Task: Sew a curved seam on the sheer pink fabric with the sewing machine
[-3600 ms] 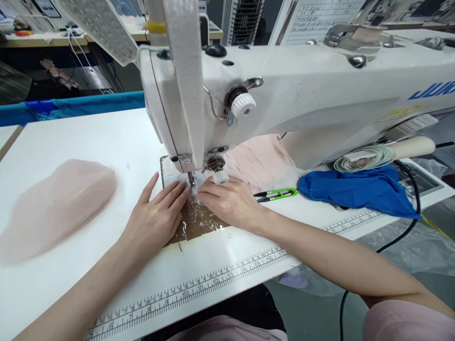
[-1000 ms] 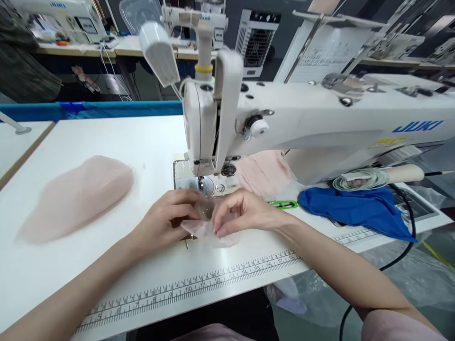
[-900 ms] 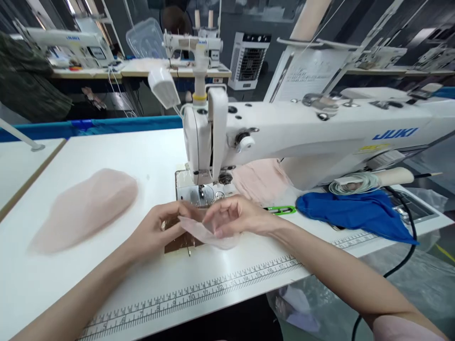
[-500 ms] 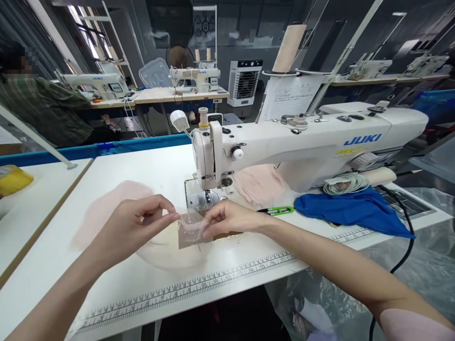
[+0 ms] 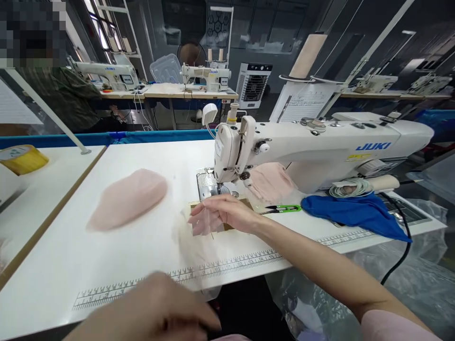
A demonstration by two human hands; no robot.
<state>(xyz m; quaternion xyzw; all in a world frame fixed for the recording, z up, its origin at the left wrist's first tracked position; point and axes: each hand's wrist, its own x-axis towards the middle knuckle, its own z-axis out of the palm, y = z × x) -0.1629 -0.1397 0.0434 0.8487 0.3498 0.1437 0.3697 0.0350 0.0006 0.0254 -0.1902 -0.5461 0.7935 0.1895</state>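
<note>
Sheer pale fabric (image 5: 206,222) is held in my right hand (image 5: 225,213), its fingers closed on it just in front of the needle area of the white JUKI sewing machine (image 5: 302,147). The fabric drapes toward the table's front edge. My left hand (image 5: 170,308) is low at the front edge, smeared by motion, and its fingers cannot be made out clearly. A sheer pink piece (image 5: 130,199) lies flat on the white table to the left. Folded pink fabric (image 5: 272,182) rests behind the needle, near green-handled snips (image 5: 287,208).
Blue cloth (image 5: 355,215) and a coil of pale cord (image 5: 350,188) lie at the right. Yellow tape (image 5: 24,159) sits at the far left. A thread cone (image 5: 308,56) stands behind the machine. Another person (image 5: 64,99) sits at the back left.
My left hand has let go of the sheer fabric and moved down toward the table's front edge. My right hand still has the fabric. The view has shifted left.
</note>
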